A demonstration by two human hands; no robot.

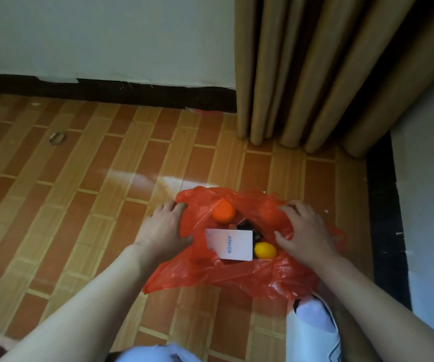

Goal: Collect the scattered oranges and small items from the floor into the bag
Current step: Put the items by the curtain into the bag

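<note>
Spreading the bag (236, 278) mouth on the floor, I am pinching its thin red film with the left hand (165, 226) on the left rim and the right hand (303, 233) on the right. Inside are lying an orange (223, 210), a lemon (265, 250) and a white box (230, 244). I am judging the film soft, slippery and tearable, so I am favouring gathered rim folds. A small item (57, 137) is lying well apart.

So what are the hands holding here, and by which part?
Both hold the red plastic bag by its open rim: left hand on the left edge, right hand on the right edge, spreading the mouth.
</note>
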